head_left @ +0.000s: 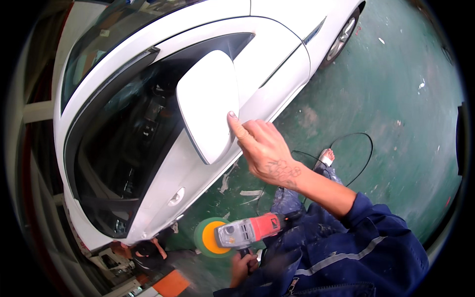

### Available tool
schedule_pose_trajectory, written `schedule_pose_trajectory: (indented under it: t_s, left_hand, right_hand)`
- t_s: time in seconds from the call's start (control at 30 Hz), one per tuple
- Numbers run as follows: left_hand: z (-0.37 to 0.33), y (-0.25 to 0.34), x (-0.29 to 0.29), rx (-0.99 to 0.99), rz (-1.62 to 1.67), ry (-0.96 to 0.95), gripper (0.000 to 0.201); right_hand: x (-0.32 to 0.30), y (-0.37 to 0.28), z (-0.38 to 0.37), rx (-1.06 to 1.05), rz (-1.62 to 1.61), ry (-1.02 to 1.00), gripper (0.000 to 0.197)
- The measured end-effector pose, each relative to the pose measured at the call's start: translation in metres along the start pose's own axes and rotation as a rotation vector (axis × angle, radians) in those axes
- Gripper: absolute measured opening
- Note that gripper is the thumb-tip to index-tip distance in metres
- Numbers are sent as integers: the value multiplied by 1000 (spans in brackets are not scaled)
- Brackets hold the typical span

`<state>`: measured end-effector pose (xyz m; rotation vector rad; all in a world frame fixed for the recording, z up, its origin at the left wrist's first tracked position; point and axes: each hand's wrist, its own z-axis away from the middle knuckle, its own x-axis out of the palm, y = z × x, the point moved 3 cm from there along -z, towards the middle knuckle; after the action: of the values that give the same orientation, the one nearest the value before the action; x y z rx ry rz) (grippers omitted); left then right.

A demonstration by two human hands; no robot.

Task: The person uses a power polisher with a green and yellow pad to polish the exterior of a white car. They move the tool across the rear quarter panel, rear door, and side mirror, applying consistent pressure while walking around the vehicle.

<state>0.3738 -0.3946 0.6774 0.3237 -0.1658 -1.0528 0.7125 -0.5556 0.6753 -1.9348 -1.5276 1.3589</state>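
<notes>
The white wing mirror [208, 106] of a white car stands out from the door below the dark side window. My right hand [269, 151] reaches up to it from the right. One digit is stretched out with its tip at the mirror cover's edge, and the other fingers are curled back; the hand holds nothing. Low in front of my body, my left hand [242, 267] is closed around the side handle of a red and grey polisher [252, 228]. The polisher's round pad [210, 237], yellow in the middle with a green rim, faces the car, apart from it.
A black cable [368, 143] loops over the green floor [405, 104] beside my foot [326, 157]. The car's door handle [176, 196] is left of the polisher; its wheel [341, 42] is at the top right. Another person [146, 252] is at the lower left, near an orange panel [171, 283].
</notes>
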Motion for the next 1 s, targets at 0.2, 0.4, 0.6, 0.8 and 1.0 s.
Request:
schedule_pose_trajectory:
  t_s: [0.2, 0.4, 0.6, 0.8, 1.0]
  left_hand:
    - [-32, 7, -36, -129, -21, 4, 12]
    - [-67, 35, -67, -151, -134, -78, 13]
    - [-84, 65, -79, -161, -195, -116, 13]
    - [-102, 69, -102, -144, -203, -172, 13]
    - [-107, 73, -107, -157, -160, -122, 11]
  right_hand:
    - [24, -29, 17, 101, 83, 138, 79]
    - [34, -46, 25, 201, 163, 197, 73]
    - [34, -42, 2, 257, 209, 323, 67]
    - [43, -59, 20, 297, 221, 289, 67]
    - [32, -41, -6, 299, 235, 361, 66]
